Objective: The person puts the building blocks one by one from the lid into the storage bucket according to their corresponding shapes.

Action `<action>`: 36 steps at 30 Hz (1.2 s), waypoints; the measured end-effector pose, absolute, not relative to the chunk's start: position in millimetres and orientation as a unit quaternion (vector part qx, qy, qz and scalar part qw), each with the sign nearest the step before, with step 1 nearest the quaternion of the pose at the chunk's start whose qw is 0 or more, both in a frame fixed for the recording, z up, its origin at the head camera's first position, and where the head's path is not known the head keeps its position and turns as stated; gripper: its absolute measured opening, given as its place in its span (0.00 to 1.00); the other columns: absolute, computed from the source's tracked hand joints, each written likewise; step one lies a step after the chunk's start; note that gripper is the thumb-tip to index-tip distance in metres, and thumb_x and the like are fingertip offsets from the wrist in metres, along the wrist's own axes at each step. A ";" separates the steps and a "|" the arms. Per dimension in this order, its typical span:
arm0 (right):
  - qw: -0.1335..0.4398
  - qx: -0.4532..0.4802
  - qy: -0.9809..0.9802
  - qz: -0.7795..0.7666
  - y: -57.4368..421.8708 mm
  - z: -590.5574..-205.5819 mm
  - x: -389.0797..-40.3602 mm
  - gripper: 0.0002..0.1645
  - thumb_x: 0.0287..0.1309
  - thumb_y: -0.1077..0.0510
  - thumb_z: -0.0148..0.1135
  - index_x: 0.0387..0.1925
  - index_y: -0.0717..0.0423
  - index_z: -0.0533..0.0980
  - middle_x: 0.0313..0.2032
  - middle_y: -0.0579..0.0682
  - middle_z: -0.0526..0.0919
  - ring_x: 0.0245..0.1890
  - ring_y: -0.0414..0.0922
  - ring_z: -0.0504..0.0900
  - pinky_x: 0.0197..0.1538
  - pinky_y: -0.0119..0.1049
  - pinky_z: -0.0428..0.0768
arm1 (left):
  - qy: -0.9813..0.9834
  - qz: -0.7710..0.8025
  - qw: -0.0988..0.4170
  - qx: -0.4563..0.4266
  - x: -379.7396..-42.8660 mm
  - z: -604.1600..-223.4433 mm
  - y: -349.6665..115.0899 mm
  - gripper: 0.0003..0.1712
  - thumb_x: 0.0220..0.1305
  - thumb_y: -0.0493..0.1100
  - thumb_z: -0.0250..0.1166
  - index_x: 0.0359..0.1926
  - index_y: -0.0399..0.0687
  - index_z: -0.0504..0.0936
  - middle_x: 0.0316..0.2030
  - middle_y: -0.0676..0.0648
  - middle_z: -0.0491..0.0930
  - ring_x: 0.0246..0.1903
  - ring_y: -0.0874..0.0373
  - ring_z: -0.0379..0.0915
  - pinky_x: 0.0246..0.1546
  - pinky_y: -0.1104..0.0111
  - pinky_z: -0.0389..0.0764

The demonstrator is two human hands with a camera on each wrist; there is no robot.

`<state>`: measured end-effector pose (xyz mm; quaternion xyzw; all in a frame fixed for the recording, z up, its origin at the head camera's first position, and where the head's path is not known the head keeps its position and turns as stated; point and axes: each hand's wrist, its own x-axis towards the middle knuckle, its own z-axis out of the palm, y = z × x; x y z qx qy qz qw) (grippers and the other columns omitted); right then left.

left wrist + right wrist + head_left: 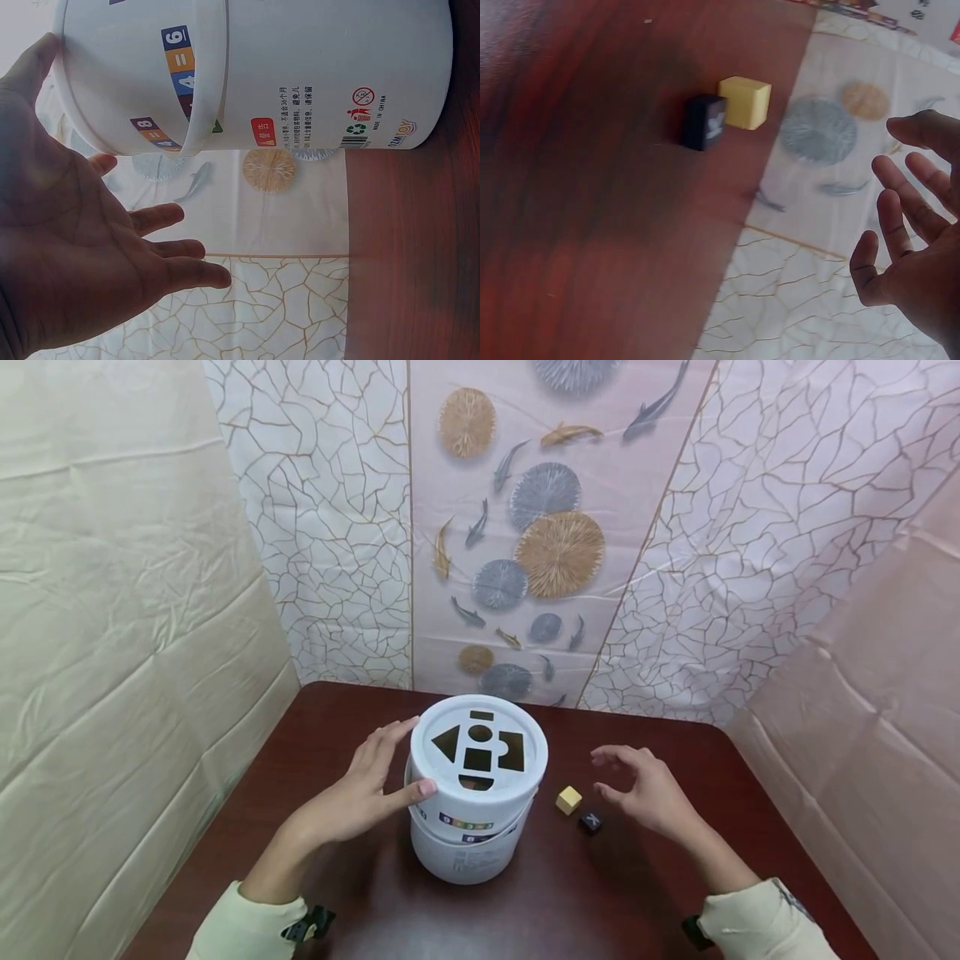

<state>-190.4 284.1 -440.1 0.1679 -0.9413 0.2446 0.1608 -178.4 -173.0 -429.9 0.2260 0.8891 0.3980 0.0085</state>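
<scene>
A white bucket stands upright on the table, its lid cut with several shaped holes, among them a triangle, a circle and a square. My left hand rests at the lid's left rim, thumb in front and fingers spread behind. In the left wrist view the thumb touches the bucket's upper edge. To the right of the bucket lie a yellow cube and a black cube with a white letter. My right hand hovers beside these cubes, fingers loosely bent, holding nothing.
The dark red wooden table carries the bucket and cubes. Patterned cloth hangs behind it, with beige cloth walls on both sides. A white handle curves across the bucket's side.
</scene>
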 end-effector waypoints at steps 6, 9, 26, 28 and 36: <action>0.134 0.160 -0.946 0.247 293.8 -459.3 -196.9 0.26 0.58 0.63 0.84 0.58 0.51 0.86 0.49 0.49 0.93 0.51 0.54 0.84 0.53 0.52 0.81 | 0.884 0.405 0.001 0.234 -178.9 -428.2 -172.4 0.58 0.73 0.70 0.69 0.90 0.69 0.45 0.88 0.40 0.46 0.87 0.34 0.38 0.75 0.21 0.59; 0.121 0.156 -0.948 0.251 298.5 -471.8 -199.1 0.26 0.57 0.64 0.84 0.58 0.52 0.86 0.49 0.51 0.94 0.53 0.57 0.84 0.56 0.56 0.81 | 0.883 0.406 0.000 0.234 -179.0 -427.5 -172.2 0.58 0.73 0.70 0.69 0.90 0.68 0.46 0.87 0.39 0.46 0.87 0.34 0.38 0.75 0.21 0.60; 0.129 0.120 -0.961 0.212 287.1 -507.7 -206.9 0.21 0.57 0.51 0.86 0.49 0.54 0.89 0.46 0.48 0.91 0.48 0.50 0.80 0.45 0.54 0.76 | 0.887 0.402 0.005 0.227 -178.8 -428.6 -173.8 0.57 0.73 0.71 0.69 0.89 0.73 0.45 0.88 0.39 0.45 0.88 0.33 0.36 0.76 0.20 0.57; 0.125 0.106 -0.966 0.199 281.9 -510.5 -208.6 0.21 0.57 0.49 0.86 0.47 0.54 0.90 0.46 0.49 0.89 0.49 0.51 0.79 0.42 0.54 0.71 | 0.888 0.400 0.005 0.225 -178.8 -428.5 -173.9 0.57 0.73 0.71 0.69 0.89 0.73 0.45 0.88 0.39 0.45 0.88 0.33 0.35 0.76 0.20 0.57; 0.096 0.094 -0.973 0.190 268.2 -520.8 -216.3 0.16 0.56 0.52 0.84 0.43 0.53 0.90 0.43 0.49 0.87 0.48 0.51 0.78 0.40 0.50 0.65 | 0.888 0.400 0.009 0.224 -177.3 -428.9 -172.6 0.57 0.73 0.71 0.69 0.89 0.73 0.46 0.88 0.40 0.45 0.88 0.34 0.34 0.77 0.20 0.54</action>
